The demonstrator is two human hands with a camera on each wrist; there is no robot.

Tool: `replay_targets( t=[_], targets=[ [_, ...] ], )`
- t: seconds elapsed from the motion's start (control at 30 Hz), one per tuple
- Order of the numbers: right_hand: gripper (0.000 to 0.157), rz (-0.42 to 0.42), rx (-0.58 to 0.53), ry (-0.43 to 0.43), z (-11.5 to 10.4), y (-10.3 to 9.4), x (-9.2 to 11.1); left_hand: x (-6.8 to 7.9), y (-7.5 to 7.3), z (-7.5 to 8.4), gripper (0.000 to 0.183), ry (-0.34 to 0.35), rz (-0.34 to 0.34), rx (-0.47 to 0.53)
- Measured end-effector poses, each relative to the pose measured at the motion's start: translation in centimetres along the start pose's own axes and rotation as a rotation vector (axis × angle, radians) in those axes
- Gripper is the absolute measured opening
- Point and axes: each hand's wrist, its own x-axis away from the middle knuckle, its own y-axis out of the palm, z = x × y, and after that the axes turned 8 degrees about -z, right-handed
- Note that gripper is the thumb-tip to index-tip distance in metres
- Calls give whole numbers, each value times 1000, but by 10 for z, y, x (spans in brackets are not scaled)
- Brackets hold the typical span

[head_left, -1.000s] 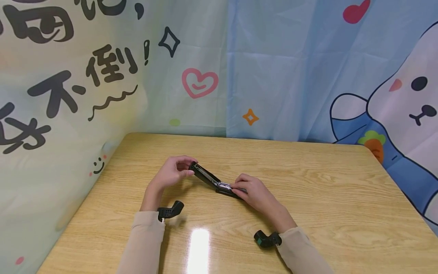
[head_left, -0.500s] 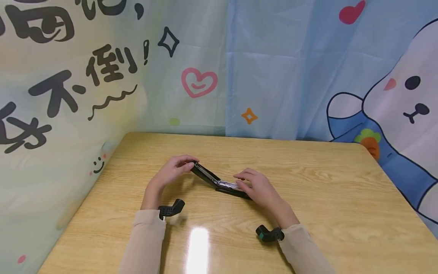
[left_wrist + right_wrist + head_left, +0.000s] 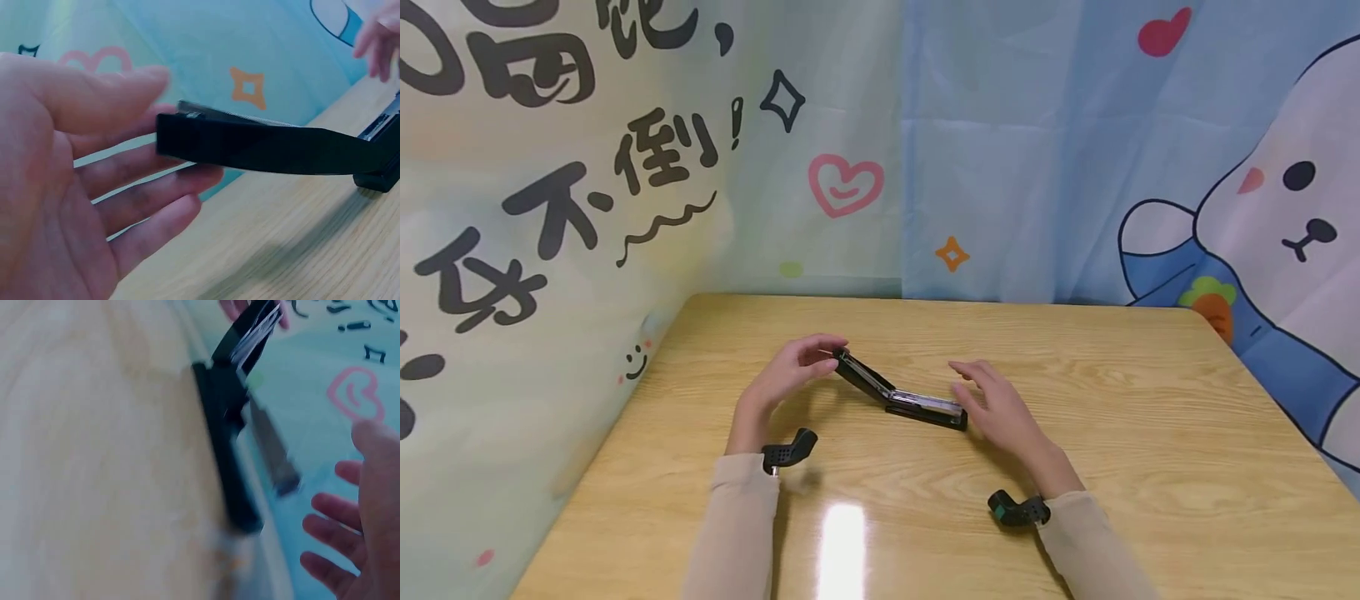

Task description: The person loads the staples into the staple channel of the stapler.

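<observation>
An opened black stapler [image 3: 917,407] lies on the wooden table in the head view, its base flat and its top arm [image 3: 250,145] raised toward the left. Along the base runs a silvery metal channel [image 3: 925,400]; whether staples lie in it cannot be told. My left hand [image 3: 790,367] holds the raised end of the arm, with fingers behind it and the thumb on the near side. Just past the other end of the base, my right hand [image 3: 1003,408] hovers with fingers spread and nothing in them. In the right wrist view this hand [image 3: 369,506] is apart from the stapler.
The wooden table [image 3: 1112,375] extends around both hands. Behind it hangs a printed cloth [image 3: 985,150] with hearts, writing and a white cartoon animal. Black cameras [image 3: 1018,508] are worn on both wrists.
My right hand has let go of the stapler's metal channel and drawn back to the right, its fingers spreading. My left hand stays at the raised arm. The head view has shifted slightly.
</observation>
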Motion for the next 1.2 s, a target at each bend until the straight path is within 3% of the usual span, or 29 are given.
replay_targets(
  t=[0.27, 0.6, 1.2],
  targets=[
    [66, -115, 64, -27, 27, 0, 9, -5, 3, -12, 48, 10, 12, 4],
    [34, -95, 60, -42, 32, 2, 12, -8, 7, -6, 45, -19, 56, 40],
    [24, -53, 52, -48, 28, 6, 10, -18, 22, 21, 40, -5, 49, -31]
  ],
)
